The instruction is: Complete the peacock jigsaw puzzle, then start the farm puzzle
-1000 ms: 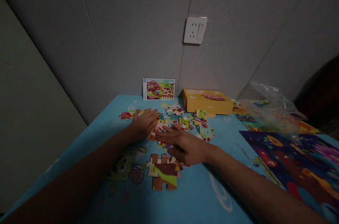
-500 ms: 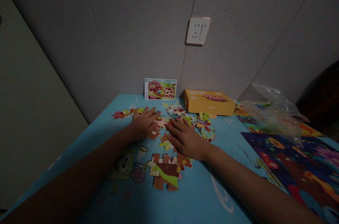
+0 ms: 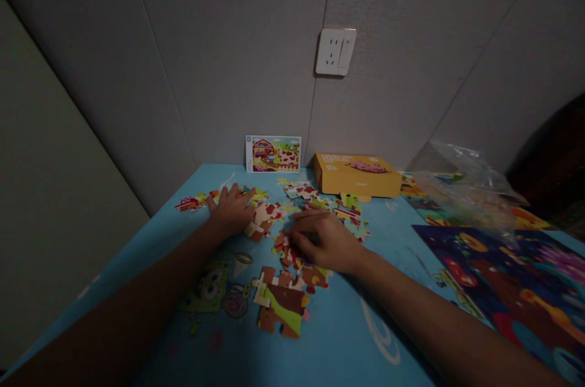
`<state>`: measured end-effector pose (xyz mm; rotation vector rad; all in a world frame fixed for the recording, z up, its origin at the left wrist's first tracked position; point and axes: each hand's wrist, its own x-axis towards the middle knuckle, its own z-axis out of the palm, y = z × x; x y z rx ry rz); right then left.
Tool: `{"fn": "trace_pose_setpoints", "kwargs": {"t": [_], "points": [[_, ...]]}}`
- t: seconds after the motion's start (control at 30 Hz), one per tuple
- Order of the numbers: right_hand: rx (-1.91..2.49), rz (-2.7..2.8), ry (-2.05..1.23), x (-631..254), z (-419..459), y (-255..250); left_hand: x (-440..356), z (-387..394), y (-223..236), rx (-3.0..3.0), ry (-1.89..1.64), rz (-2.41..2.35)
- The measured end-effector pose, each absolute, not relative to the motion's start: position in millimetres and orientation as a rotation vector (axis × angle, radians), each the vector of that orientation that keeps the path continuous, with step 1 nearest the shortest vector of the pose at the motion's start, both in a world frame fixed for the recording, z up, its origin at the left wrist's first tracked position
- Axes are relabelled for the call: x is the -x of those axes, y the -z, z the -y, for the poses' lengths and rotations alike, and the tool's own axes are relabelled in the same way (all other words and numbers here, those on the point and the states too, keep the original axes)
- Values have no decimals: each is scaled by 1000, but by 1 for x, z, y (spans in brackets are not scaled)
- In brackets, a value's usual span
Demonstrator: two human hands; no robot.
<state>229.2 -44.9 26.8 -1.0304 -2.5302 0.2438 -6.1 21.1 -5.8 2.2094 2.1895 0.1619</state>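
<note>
My left hand (image 3: 231, 211) lies palm down with its fingers spread over puzzle pieces (image 3: 265, 216) on the left of the pile. My right hand (image 3: 326, 237) rests among the pieces to the right. Its fingers are bent, and the thumb is apart from them beside a cluster of red and brown pieces (image 3: 284, 248). No piece shows in its grasp, though its fingertips are partly hidden. Nearer to me lies a joined puzzle section (image 3: 281, 301) with brown and green parts. More pieces (image 3: 191, 201) trail off to the left.
A farm picture card (image 3: 276, 154) leans on the wall beside a yellow box (image 3: 359, 177). To the right are a clear plastic bag (image 3: 470, 186) and a dark, colourful picture sheet (image 3: 512, 289). A blue patterned cover (image 3: 347, 338) spans the table. A socket (image 3: 336, 52) is on the wall.
My left hand has slid left, and pieces on that side have spread left. My right hand's fingers have bent from lying flat, and red pieces now show beside its thumb.
</note>
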Motion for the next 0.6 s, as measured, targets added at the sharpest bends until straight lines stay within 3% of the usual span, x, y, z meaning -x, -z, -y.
{"fn": "trace_pose_setpoints", "kwargs": {"t": [0.13, 0.27, 0.6], "points": [[1719, 2183, 23, -231, 40, -20, 7, -21, 4, -2043, -202, -2335], [2167, 2007, -3, -231, 40, -8, 6, -18, 5, -2058, -154, -2253], [2013, 2289, -102, -228, 42, -8, -1, -8, -2, -2424, -115, -1832]]}}
